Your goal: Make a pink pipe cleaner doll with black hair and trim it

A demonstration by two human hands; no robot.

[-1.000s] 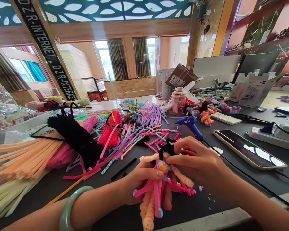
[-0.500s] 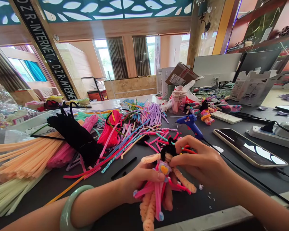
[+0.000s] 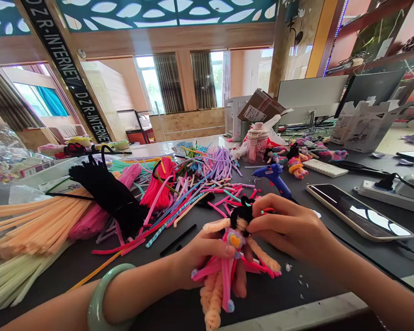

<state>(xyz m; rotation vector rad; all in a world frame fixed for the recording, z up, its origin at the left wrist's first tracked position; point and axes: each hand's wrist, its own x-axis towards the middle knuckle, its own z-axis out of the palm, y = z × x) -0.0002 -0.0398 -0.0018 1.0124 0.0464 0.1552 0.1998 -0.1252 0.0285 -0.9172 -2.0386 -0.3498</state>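
A pipe-cleaner doll lies tilted above the near part of the table, with black hair, peach arms and legs, a pink strip skirt and a yellow heart on its chest. My left hand is closed around its waist, the thumb pressed across the front. With thumb and fingers brought together, my right hand grips the side of the doll's head by the black hair. Those fingertips partly hide what they pinch. Behind the doll rests a blue glue gun.
Bundles of peach pipe cleaners, black pipe cleaners and pink pipe cleaners cover the left and middle. On the right are a phone, a power strip and finished dolls. A pink bottle stands behind.
My right fingers have lowered and drawn closer together against the side of the doll's head. My left hand and the doll are almost where they were.
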